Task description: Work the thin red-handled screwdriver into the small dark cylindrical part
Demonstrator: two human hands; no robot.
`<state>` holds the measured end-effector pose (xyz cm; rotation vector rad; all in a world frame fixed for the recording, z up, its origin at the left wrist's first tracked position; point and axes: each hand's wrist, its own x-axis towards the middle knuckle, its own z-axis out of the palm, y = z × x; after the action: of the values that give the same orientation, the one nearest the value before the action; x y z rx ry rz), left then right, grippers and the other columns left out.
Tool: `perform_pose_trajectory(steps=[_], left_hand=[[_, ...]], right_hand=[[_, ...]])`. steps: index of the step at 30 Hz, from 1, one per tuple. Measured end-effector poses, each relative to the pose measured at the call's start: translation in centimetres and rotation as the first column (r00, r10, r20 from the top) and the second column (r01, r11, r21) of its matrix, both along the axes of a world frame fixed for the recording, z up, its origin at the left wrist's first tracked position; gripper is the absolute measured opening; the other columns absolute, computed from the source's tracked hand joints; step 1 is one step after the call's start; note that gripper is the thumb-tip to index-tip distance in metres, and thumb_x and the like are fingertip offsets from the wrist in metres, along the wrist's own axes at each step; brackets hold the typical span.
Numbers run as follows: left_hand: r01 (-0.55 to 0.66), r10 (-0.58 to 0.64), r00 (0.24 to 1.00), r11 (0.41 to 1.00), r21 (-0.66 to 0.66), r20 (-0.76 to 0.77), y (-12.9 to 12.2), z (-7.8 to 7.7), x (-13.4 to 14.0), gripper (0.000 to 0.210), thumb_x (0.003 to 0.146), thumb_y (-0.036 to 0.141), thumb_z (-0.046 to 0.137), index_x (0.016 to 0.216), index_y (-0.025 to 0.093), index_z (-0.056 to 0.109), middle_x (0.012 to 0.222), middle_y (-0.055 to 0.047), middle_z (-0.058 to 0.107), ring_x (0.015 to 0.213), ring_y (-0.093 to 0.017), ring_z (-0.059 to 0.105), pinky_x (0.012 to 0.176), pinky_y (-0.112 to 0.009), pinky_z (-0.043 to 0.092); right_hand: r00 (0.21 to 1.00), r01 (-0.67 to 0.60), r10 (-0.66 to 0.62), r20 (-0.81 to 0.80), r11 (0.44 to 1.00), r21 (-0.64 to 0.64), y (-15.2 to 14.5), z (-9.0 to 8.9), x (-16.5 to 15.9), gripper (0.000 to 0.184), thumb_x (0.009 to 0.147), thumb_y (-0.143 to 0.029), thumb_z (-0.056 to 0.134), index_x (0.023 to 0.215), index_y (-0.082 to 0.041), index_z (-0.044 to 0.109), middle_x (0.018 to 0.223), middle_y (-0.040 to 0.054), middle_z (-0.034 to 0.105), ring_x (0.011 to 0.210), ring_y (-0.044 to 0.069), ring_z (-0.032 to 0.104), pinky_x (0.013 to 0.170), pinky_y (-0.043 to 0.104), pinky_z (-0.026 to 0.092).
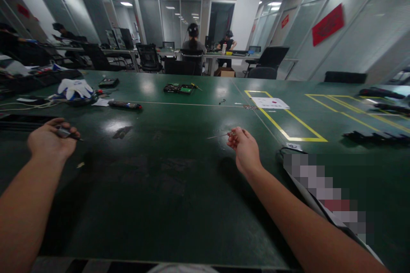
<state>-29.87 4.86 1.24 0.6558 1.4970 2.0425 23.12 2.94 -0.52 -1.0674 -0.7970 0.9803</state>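
Observation:
My left hand (51,141) is raised over the left side of the green table (144,204), its fingers curled around a small grey tool (64,132). A thin dark tip sticks out of that tool to the right; its exact kind is unclear. On the other side, my right hand (247,150) pinches a thin metal rod (218,136) between thumb and fingers. The rod points left, and its near end is hidden in the fingers. Both hands are well apart, and neither touches another thing.
White-and-blue gloves (75,88), a dark pen-shaped tool (124,105) and a kit with a green part (179,88) lie further back. Right are a white paper (271,103), yellow tape outlines (309,139) and a long bag-like item, partly blurred out. People sit beyond.

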Motion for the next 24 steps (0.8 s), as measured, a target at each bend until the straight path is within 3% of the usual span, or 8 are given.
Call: perform_pose_trajectory(steps=[3,7,12,16,20,24], left_hand=[[-0.111,0.107,0.991,0.993,0.044,0.086,0.1,0.3,0.0,0.039,0.047,0.014,0.05,0.085,0.015,0.049,0.077,-0.005,0.043,0.064,-0.018,0.043,0.058,-0.029,0.034],[-0.015,0.02,0.998,0.997,-0.073,0.065,0.4,-0.3,-0.1,0.047,0.039,0.011,0.048,0.086,0.014,0.051,0.074,-0.004,0.044,0.061,-0.017,0.042,0.057,-0.029,0.033],[-0.056,0.057,0.998,0.998,0.029,-0.029,0.5,-0.7,0.2,0.044,0.04,0.013,0.046,0.084,0.015,0.049,0.069,-0.003,0.042,0.061,-0.017,0.043,0.055,-0.029,0.034],[-0.024,0.022,0.997,0.999,-0.031,-0.071,0.5,-0.5,1.1,0.04,0.04,0.009,0.046,0.079,0.013,0.05,0.066,-0.002,0.044,0.061,-0.016,0.044,0.055,-0.027,0.034],[0.021,-0.021,0.989,1.0,-0.002,-0.148,0.5,-0.5,3.4,0.032,0.046,0.007,0.047,0.078,0.013,0.051,0.064,-0.002,0.046,0.06,-0.015,0.044,0.054,-0.027,0.034],[0.186,-0.181,0.958,0.983,-0.002,-0.222,0.5,-0.1,7.6,0.034,0.05,0.008,0.051,0.082,0.012,0.058,0.065,-0.002,0.051,0.062,-0.015,0.048,0.056,-0.027,0.035]], right_hand=[[1.0,0.004,-0.004,0.002,1.0,-0.008,0.0,0.0,0.0,0.028,0.08,-0.05,0.075,0.082,-0.023,0.067,0.071,-0.0003,0.064,0.064,0.015,0.059,0.059,0.027,0.051],[1.0,-0.002,0.002,0.011,1.0,-0.009,0.0,0.0,-0.1,0.029,0.08,-0.051,0.075,0.082,-0.023,0.067,0.072,0.0001,0.065,0.064,0.015,0.059,0.059,0.028,0.051],[1.0,-0.001,0.001,0.005,1.0,-0.009,0.0,0.0,-0.1,0.03,0.079,-0.051,0.076,0.082,-0.023,0.067,0.072,0.0002,0.065,0.063,0.014,0.059,0.059,0.027,0.051],[1.0,-0.012,0.012,-0.001,1.0,-0.004,0.1,0.0,-0.1,0.03,0.078,-0.05,0.076,0.082,-0.022,0.068,0.071,-0.0002,0.064,0.063,0.014,0.058,0.059,0.027,0.05],[1.0,-0.015,0.015,-0.008,1.0,0.005,0.0,0.1,-0.1,0.031,0.078,-0.051,0.076,0.082,-0.022,0.067,0.069,-0.001,0.062,0.062,0.014,0.058,0.058,0.027,0.05],[1.0,-0.022,0.022,0.023,1.0,0.009,-0.1,0.3,-0.3,0.034,0.078,-0.054,0.076,0.082,-0.022,0.067,0.067,-0.0012,0.061,0.06,0.014,0.057,0.057,0.027,0.049]])
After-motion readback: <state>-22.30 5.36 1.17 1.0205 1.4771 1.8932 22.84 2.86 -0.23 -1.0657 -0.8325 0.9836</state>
